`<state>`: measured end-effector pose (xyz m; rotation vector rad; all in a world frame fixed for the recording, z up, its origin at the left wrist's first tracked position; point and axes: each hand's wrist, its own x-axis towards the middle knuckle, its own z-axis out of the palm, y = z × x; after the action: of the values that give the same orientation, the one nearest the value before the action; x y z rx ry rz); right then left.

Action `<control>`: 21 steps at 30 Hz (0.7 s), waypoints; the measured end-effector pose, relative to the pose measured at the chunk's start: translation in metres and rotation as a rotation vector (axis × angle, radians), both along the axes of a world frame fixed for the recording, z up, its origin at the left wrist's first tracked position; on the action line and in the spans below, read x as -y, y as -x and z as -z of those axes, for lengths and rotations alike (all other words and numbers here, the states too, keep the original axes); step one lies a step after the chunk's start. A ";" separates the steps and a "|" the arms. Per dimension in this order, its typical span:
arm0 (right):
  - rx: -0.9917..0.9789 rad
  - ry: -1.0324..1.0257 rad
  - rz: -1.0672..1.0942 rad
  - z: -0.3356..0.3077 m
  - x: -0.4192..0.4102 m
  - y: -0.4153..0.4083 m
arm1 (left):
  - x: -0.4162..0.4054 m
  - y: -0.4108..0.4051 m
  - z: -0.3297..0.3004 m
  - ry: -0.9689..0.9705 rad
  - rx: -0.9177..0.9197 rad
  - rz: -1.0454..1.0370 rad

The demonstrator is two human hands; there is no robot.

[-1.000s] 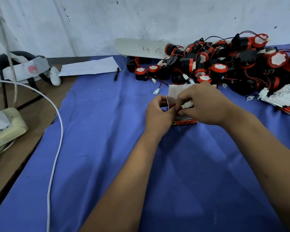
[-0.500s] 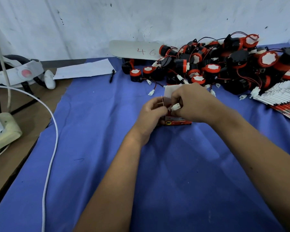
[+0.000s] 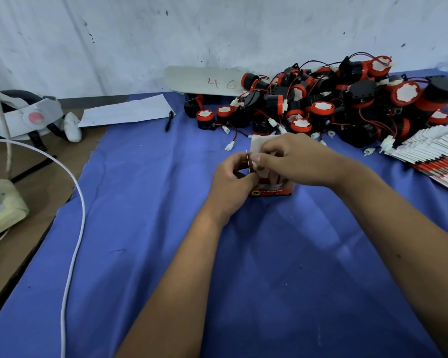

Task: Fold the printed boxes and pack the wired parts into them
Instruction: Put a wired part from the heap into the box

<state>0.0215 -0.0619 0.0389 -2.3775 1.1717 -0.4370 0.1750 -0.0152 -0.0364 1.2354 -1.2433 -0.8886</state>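
Note:
A small red printed box (image 3: 270,191) stands on the blue cloth (image 3: 166,228) at the centre, its white top flaps raised. My left hand (image 3: 232,180) grips the box's left side, pinching a flap. My right hand (image 3: 299,160) curls over the box's open top, with a white connector by its fingertips. What lies inside the box is hidden by the fingers. A heap of black-and-red wired parts (image 3: 329,104) lies behind the box. A fanned stack of flat unfolded boxes (image 3: 440,151) lies at the right edge.
A white card marked 46 (image 3: 204,80) leans on the wall. A black pen (image 3: 170,120) and a paper sheet (image 3: 126,112) lie at the back left. A white cable (image 3: 75,202) runs along the cloth's left edge. A white headset (image 3: 29,117) rests on the brown table.
My right hand has carried the white connector down toward the box's open top. Both hands stay on the box.

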 end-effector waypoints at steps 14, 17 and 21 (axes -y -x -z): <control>-0.123 0.222 -0.024 0.004 0.005 -0.013 | -0.001 -0.003 -0.001 0.018 0.025 0.049; -0.215 0.328 0.049 0.006 0.003 -0.014 | -0.001 -0.003 -0.001 0.027 0.023 0.039; -0.254 0.415 0.071 0.008 -0.001 -0.016 | 0.001 -0.004 -0.001 0.001 0.041 0.035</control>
<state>0.0375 -0.0610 0.0305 -2.8190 1.3923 -0.4465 0.1789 -0.0158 -0.0356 1.2394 -1.3010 -0.8920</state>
